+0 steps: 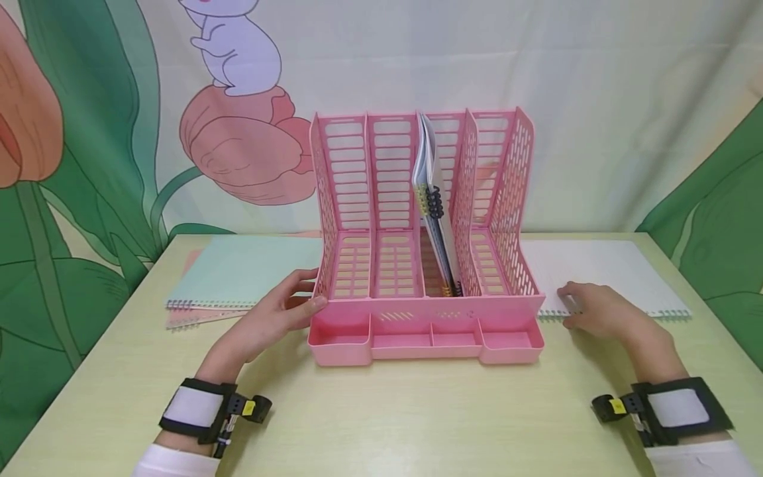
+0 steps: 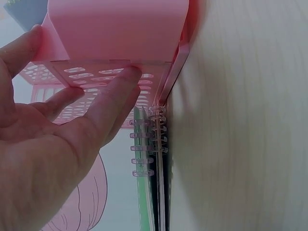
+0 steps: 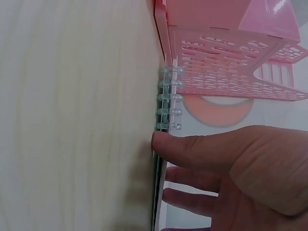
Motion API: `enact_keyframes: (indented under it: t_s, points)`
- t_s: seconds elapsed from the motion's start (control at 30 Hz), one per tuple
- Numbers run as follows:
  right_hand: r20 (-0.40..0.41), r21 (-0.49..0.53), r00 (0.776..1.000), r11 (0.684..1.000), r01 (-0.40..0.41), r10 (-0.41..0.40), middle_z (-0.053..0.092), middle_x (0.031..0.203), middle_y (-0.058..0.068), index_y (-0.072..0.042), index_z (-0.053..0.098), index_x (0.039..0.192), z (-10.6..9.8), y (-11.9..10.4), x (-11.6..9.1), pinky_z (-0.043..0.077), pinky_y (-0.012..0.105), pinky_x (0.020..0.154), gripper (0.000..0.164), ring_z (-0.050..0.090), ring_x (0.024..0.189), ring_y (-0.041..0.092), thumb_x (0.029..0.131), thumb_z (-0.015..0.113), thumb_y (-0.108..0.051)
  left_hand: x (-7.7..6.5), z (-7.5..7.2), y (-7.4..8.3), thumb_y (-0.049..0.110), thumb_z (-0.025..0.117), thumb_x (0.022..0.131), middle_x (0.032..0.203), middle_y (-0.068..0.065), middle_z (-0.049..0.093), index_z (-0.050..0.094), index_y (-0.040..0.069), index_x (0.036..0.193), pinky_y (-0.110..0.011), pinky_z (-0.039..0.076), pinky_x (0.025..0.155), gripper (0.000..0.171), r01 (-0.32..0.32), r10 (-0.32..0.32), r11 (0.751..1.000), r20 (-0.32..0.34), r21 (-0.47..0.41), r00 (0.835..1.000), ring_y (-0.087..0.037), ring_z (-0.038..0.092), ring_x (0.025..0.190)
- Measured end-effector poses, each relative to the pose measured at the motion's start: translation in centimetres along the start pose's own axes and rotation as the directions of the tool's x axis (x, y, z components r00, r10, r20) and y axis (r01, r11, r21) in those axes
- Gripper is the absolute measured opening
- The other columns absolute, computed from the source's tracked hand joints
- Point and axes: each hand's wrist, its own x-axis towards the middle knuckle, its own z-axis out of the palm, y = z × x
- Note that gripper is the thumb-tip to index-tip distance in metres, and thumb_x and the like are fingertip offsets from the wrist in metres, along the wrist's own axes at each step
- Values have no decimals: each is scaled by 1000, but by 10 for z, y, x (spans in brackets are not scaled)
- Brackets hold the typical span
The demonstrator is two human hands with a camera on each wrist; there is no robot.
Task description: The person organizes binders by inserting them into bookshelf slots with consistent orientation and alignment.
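My left hand (image 1: pixel 280 311) touches the left wall of a pink desk file rack (image 1: pixel 426 308). Its thumb is at the rack's front corner and its fingers lie along the slotted side, fairly straight in the left wrist view. To the right of the rack, my right hand (image 1: pixel 608 318) pinches the near spiral edge of a white spiral notebook (image 1: pixel 620 265) lying flat. In the right wrist view its thumb (image 3: pixel 187 151) is at the notebook's edge, with the fingers over the cover. Spiral notebooks (image 1: pixel 436 199) stand leaning in the rack's third slot.
A mint-green spiral notebook (image 1: pixel 256 265) lies on a pink one (image 1: pixel 208 320) left of the rack. Small open compartments (image 1: pixel 405 339) run along the rack's front. Behind the pale wooden table (image 1: pixel 417 417) hangs a printed cloth (image 1: pixel 417 53).
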Motion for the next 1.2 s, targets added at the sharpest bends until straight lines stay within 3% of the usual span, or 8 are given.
enact_keyframes:
  t_s: [0.2, 0.47, 0.8, 1.2]
  points:
    - [-10, -18, 1000, 1000, 10, -11, 48, 139, 40, 14, 51, 137, 2, 1, 0, 36, 70, 106, 59, 41, 131, 58, 89, 78, -8, 0, 0, 0, 42, 66, 100, 152, -19, 40, 34, 14, 157, -50, 52, 101, 71, -5, 5, 1000, 6, -6, 1000, -42, 45, 136]
    - [24, -129, 996, 988, 83, -80, 46, 137, 43, 13, 50, 141, 3, 2, 0, 42, 69, 101, 57, 45, 127, 59, 93, 74, -7, 1, 0, 1, 40, 65, 101, 153, -19, 39, 34, 14, 156, -49, 52, 100, 68, -7, 7, 1000, 2, -1, 1000, -41, 45, 136]
    - [39, -202, 991, 971, 130, -124, 46, 137, 44, 15, 49, 140, 3, -2, -4, 40, 68, 104, 49, 45, 128, 60, 99, 65, -6, -1, 0, 2, 40, 65, 101, 153, -19, 39, 34, 14, 157, -49, 52, 101, 69, 2, -2, 1000, 6, -1, 1000, -41, 45, 137]
    - [-19, -242, 987, 959, 150, -160, 56, 131, 38, 14, 57, 133, 1, -5, -8, 43, 65, 103, 39, 51, 125, 55, 98, 62, 0, -1, 0, 1, 41, 65, 101, 152, -18, 39, 34, 15, 157, -49, 52, 101, 69, -3, 3, 1000, 11, -8, 1000, -41, 45, 136]
